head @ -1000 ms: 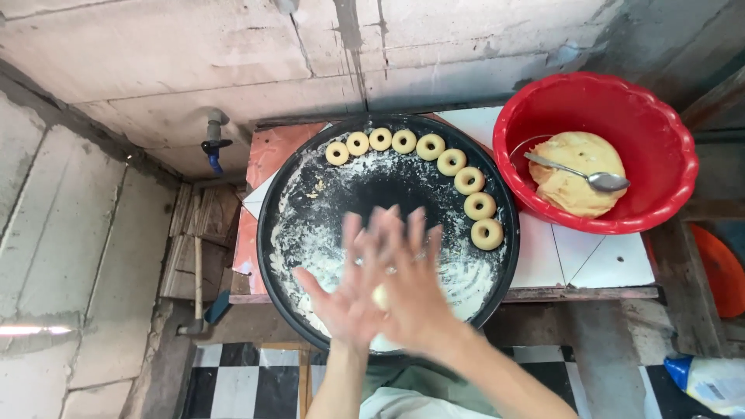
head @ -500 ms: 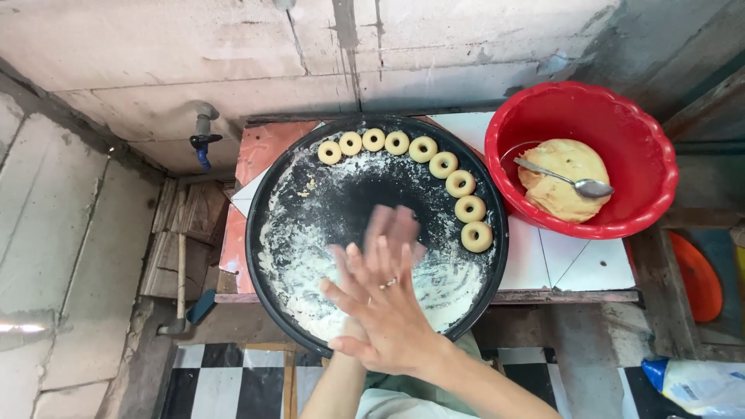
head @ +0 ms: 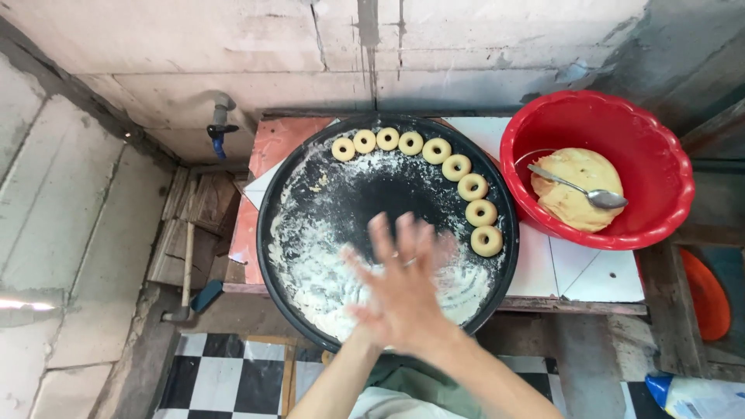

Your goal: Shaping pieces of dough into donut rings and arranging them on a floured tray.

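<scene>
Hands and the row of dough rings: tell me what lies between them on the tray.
In the head view, only floured black tray surface lies between the pressed-together hands and the dough rings; no other object sits there.

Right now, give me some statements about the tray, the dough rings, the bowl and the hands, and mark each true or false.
1. Eight dough rings lie in an arc along the rim of the round black tray. True.
2. The red bowl is empty. False: it holds a lump of dough with a metal spoon resting on it.
3. The left hand and right hand are pressed together, palm to palm, over the floured part of the tray. True.
4. The right hand grips the spoon. False: the spoon lies in the bowl, apart from both hands.
5. The bowl sits to the left of the tray. False: it stands on the right side.
</scene>
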